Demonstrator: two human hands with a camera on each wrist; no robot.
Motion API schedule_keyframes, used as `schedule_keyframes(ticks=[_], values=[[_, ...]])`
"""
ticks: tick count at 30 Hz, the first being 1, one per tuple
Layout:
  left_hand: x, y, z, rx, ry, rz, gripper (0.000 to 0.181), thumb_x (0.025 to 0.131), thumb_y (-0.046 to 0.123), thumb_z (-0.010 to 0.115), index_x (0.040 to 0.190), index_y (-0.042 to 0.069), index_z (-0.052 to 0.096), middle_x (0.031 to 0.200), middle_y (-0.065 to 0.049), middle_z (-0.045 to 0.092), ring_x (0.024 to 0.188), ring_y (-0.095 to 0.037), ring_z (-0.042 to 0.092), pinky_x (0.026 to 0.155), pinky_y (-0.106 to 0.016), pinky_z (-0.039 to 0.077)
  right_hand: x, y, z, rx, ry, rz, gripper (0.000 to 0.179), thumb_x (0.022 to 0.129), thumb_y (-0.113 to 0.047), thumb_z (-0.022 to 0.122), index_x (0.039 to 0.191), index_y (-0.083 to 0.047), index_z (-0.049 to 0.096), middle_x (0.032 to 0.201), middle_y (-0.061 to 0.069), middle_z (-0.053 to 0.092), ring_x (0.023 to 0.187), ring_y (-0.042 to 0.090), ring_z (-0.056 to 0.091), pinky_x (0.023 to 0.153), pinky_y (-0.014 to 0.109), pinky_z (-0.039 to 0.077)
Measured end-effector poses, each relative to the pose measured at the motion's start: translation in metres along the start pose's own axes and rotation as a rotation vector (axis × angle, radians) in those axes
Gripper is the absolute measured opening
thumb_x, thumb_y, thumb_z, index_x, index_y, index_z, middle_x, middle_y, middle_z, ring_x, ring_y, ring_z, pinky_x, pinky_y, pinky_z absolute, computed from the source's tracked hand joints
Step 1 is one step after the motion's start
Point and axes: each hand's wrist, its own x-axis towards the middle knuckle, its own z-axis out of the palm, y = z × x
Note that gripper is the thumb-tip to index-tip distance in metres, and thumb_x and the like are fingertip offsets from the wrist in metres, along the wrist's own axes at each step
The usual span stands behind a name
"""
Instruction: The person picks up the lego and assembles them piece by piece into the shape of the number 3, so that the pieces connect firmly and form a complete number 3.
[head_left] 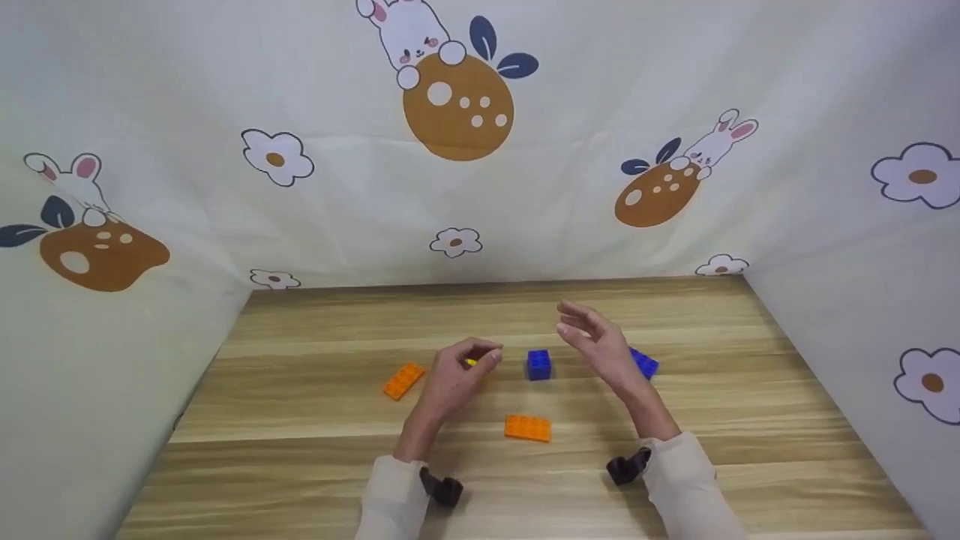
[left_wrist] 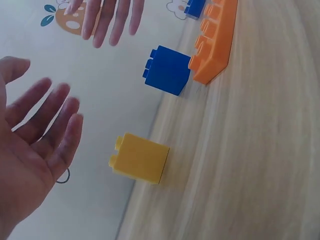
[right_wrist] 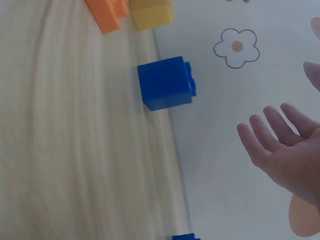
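Observation:
My left hand (head_left: 459,373) hovers over a yellow toy brick (left_wrist: 140,158), which the head view shows only as a sliver behind the fingers. In the left wrist view those fingers are loosely bent and apart from the brick, holding nothing. Between my two hands a square blue brick (head_left: 538,365) stands on the table, studs up. To the right, my right hand (head_left: 602,351) is raised above the table with relaxed fingers and an empty palm, as the right wrist view shows. A second blue brick (head_left: 646,364) lies partly hidden behind that hand.
One orange brick (head_left: 403,381) lies left of my left hand. Nearer to me, another orange brick (head_left: 528,428) lies flat on the wooden table (head_left: 315,465). A patterned cloth (head_left: 337,202) walls in the back and both sides. Each wrist carries a black camera (head_left: 444,490).

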Motion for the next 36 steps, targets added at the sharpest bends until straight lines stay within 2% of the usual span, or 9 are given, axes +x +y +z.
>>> schedule_keyframes(ticks=[3, 7, 11, 14, 17, 20, 23, 29, 36], values=[[0.001, -0.001, 0.0, 0.013, -0.09, -0.008, 0.035, 0.097, 0.042, 0.064, 0.119, 0.015, 0.071, 0.109, -0.001, 0.073, 0.099, -0.015, 0.062, 0.09, -0.032, 0.051, 0.003, 0.007, 0.003, 0.161, -0.003, 0.036, 0.051, 0.101, -0.023, 0.061, 0.147, -0.007, 0.047, 0.152, 0.014, 0.049, 0.142, 0.027, 0.046, 0.115, 0.045, 0.04], [0.002, -0.004, 0.0, 0.007, -0.216, 0.001, 0.035, 0.095, 0.038, 0.068, 0.122, 0.015, 0.069, 0.113, -0.002, 0.073, 0.102, -0.016, 0.064, 0.093, -0.034, 0.053, 0.009, 0.017, 0.007, 0.341, -0.009, 0.112, 0.055, 0.1, -0.022, 0.062, 0.148, -0.004, 0.044, 0.154, 0.015, 0.046, 0.145, 0.028, 0.041, 0.119, 0.05, 0.033], [0.001, -0.009, 0.001, -0.02, -0.328, -0.042, 0.039, 0.093, 0.035, 0.071, 0.125, 0.013, 0.068, 0.116, -0.003, 0.072, 0.101, -0.016, 0.065, 0.087, -0.033, 0.057, 0.012, 0.026, 0.009, 0.378, -0.012, 0.182, 0.06, 0.096, -0.025, 0.068, 0.148, -0.003, 0.045, 0.155, 0.014, 0.045, 0.146, 0.029, 0.039, 0.12, 0.049, 0.034], [-0.001, -0.014, 0.001, -0.057, -0.414, -0.116, 0.04, 0.092, 0.03, 0.073, 0.127, 0.011, 0.067, 0.12, -0.006, 0.071, 0.101, -0.017, 0.067, 0.083, -0.035, 0.06, 0.013, 0.03, 0.01, 0.379, -0.029, 0.215, 0.062, 0.094, -0.026, 0.07, 0.147, -0.004, 0.045, 0.157, 0.015, 0.042, 0.147, 0.031, 0.037, 0.119, 0.048, 0.034], [-0.002, -0.02, 0.002, -0.071, -0.498, -0.174, 0.043, 0.091, 0.026, 0.075, 0.13, 0.01, 0.065, 0.124, -0.009, 0.069, 0.102, -0.018, 0.067, 0.083, -0.038, 0.06, 0.013, 0.035, 0.01, 0.379, -0.041, 0.25, 0.06, 0.095, -0.024, 0.069, 0.147, -0.005, 0.046, 0.158, 0.014, 0.04, 0.146, 0.033, 0.038, 0.119, 0.048, 0.036], [-0.002, -0.024, 0.003, -0.049, -0.556, -0.199, 0.045, 0.09, 0.027, 0.076, 0.131, 0.013, 0.065, 0.126, -0.007, 0.069, 0.106, -0.019, 0.067, 0.085, -0.038, 0.06, 0.012, 0.039, 0.011, 0.363, -0.071, 0.267, 0.055, 0.098, -0.017, 0.063, 0.149, -0.004, 0.044, 0.16, 0.015, 0.038, 0.146, 0.034, 0.037, 0.118, 0.047, 0.036], [-0.002, -0.026, 0.005, -0.006, -0.574, -0.2, 0.046, 0.088, 0.027, 0.078, 0.131, 0.017, 0.065, 0.126, -0.003, 0.069, 0.109, -0.018, 0.066, 0.089, -0.038, 0.059, 0.011, 0.042, 0.013, 0.348, -0.096, 0.28, 0.054, 0.099, -0.013, 0.062, 0.149, -0.003, 0.044, 0.16, 0.015, 0.038, 0.147, 0.031, 0.037, 0.119, 0.044, 0.036], [-0.002, -0.027, 0.01, 0.068, -0.575, -0.172, 0.049, 0.085, 0.024, 0.081, 0.13, 0.018, 0.065, 0.126, -0.001, 0.069, 0.112, -0.016, 0.065, 0.102, -0.039, 0.052, 0.01, 0.047, 0.015, 0.258, -0.136, 0.314, 0.063, 0.092, -0.018, 0.072, 0.147, -0.003, 0.046, 0.157, 0.017, 0.042, 0.145, 0.029, 0.042, 0.12, 0.044, 0.033], [-0.002, -0.024, 0.015, 0.188, -0.566, -0.121, 0.051, 0.08, 0.023, 0.086, 0.127, 0.017, 0.067, 0.121, 0.003, 0.07, 0.106, -0.011, 0.063, 0.1, -0.033, 0.051, 0.011, 0.048, 0.015, 0.188, -0.143, 0.339, 0.06, 0.091, -0.011, 0.073, 0.145, -0.002, 0.049, 0.154, 0.017, 0.046, 0.141, 0.03, 0.046, 0.118, 0.045, 0.038]])
